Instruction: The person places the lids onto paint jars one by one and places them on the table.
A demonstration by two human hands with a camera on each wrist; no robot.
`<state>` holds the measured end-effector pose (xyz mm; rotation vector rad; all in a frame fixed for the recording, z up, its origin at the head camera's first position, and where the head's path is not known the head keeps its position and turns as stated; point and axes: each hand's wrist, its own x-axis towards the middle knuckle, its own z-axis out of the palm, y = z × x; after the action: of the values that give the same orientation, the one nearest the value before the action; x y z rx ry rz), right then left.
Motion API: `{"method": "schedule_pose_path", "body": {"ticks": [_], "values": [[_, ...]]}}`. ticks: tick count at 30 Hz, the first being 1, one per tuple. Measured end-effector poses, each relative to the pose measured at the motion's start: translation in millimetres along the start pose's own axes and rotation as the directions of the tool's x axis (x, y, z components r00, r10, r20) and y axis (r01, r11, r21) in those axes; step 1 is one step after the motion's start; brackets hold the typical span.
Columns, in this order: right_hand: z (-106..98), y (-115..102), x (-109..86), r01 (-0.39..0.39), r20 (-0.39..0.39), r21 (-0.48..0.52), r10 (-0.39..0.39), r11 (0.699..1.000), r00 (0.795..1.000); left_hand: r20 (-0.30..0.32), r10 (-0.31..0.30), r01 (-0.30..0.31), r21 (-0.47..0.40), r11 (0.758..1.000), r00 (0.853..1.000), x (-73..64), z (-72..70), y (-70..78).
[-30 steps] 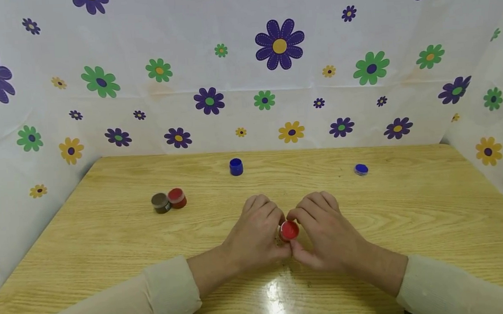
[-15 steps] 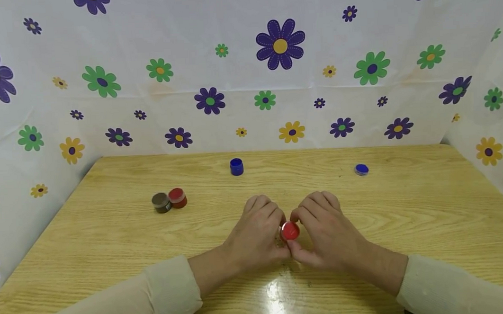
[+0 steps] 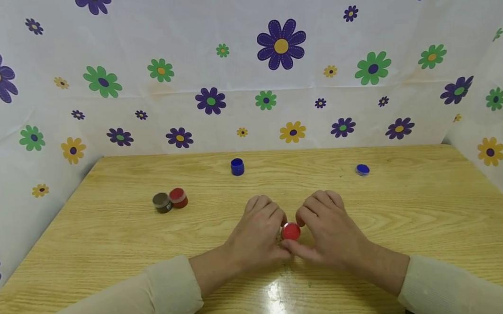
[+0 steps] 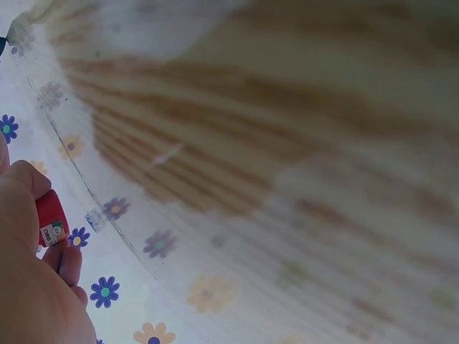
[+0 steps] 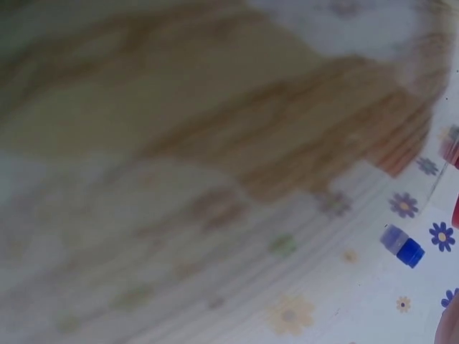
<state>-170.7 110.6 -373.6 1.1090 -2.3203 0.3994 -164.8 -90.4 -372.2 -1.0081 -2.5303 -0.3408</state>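
Pointing upward, the red jar (image 3: 291, 231) is near-vertical

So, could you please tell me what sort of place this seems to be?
Probably a screened-off tabletop workspace: a wood-grain table, flowered sheeting behind it and along both sides, and small containers such as a red jar and a blue jar.

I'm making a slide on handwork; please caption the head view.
The left hand grips a small red jar, the right hand close by, over a wood-grain table, a blue jar beyond.
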Motion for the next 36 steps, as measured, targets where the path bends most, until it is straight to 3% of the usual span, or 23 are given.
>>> {"method": "schedule_pose_path", "body": {"ticks": [6, 13, 36], "values": [[0.1, 0.2, 0.5, 0.015, -0.003, 0.037, -0.015, 0.999, 1.000, 0.001, -0.025, 0.025, -0.014, 1.000, 1.000, -0.1, -0.1, 0.1], [2.9, 0.9, 2.3, 0.083, -0.084, 0.050, -0.079, 0.995, 0.993, -0.034, -0.010, 0.010, -0.026, 1.000, 0.999, -0.7, 1.8, -0.5], [1.9, 1.3, -0.1, 0.031, -0.027, 0.038, -0.030, 0.999, 0.999, -0.015, -0.010, 0.010, -0.014, 1.000, 1.000, -0.1, 2.2, 0.4]]}}
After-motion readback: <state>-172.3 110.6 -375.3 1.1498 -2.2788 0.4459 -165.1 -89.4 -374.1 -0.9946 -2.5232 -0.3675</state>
